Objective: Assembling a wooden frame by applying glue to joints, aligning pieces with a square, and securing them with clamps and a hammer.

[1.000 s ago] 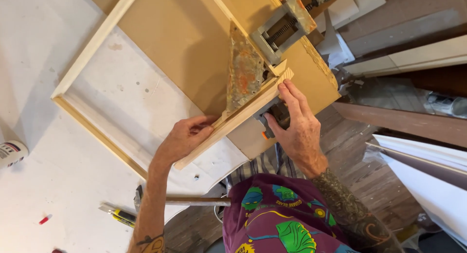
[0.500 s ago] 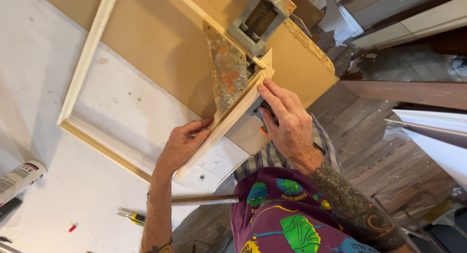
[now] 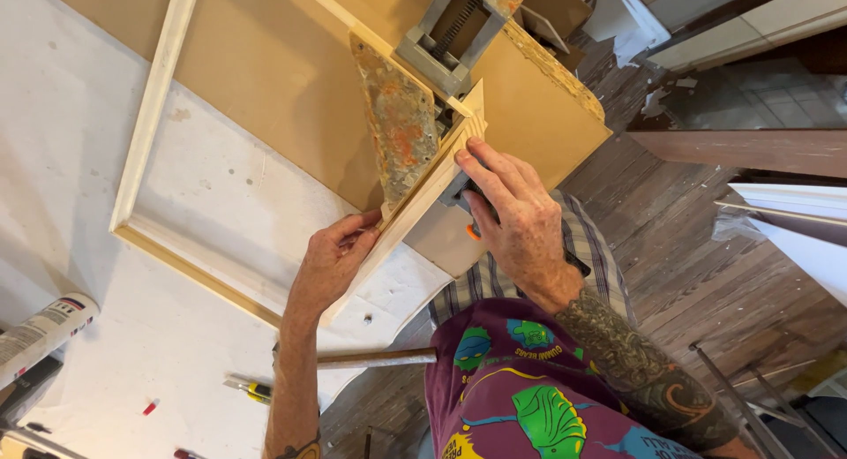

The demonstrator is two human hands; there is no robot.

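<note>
- Centre frame: left hand point(image 3: 331, 263) stays flat, open-fingered, on the wood strip point(image 3: 415, 203); the strip has not shifted
- Right hand point(image 3: 514, 219) remains wrapped round a dark tool point(image 3: 460, 194) at the rusty clamp point(image 3: 401, 128); the view has closed in

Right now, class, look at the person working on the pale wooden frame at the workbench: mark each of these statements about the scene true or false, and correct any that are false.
1. The left hand rests on the pale wooden frame strip. True.
2. The right hand hangs free, away from the frame. False: it presses at the frame's corner, over a dark tool with an orange spot.
3. A rusty triangular metal plate lies at the corner joint. True.
4. A white sealant tube stands upright on the brown board. False: it lies on its side on the white sheet, at the left edge.
5. The person wears a purple patterned apron. True.
</note>
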